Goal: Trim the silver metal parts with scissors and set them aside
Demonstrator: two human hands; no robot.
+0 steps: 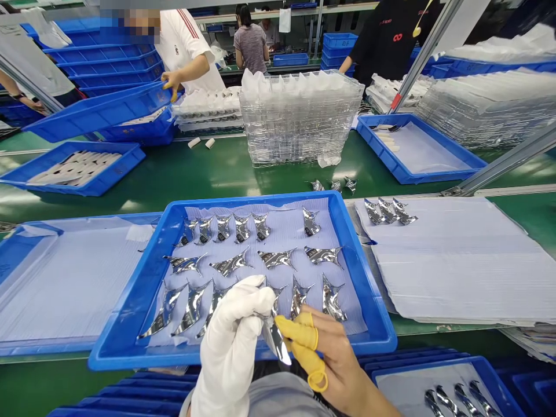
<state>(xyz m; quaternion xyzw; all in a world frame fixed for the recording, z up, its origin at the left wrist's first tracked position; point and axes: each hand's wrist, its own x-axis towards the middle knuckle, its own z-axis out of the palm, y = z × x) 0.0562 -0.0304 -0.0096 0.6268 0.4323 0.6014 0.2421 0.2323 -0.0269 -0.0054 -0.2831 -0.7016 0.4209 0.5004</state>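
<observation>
My left hand (237,330), in a white glove, pinches a shiny chrome part (274,340) over the front of a blue tray (130,301). Yellow finger cots cover the fingertips of my right hand (324,353), which press against the same part from the right. Its upper end is hidden behind the gloved fingers. Several curved chrome parts with pointed corners lie in rows on the tray's white paper, among them one at the back right (310,222) and one in the middle row (278,259).
Three chrome parts (386,212) lie on a paper stack (452,266) at right. A paper-lined tray (65,278) is at left, another tray with parts (434,376) low at right. Clear plastic trays (299,121) stand behind. Across the bench, a person's hand (172,81) holds a tilted blue tray (104,113).
</observation>
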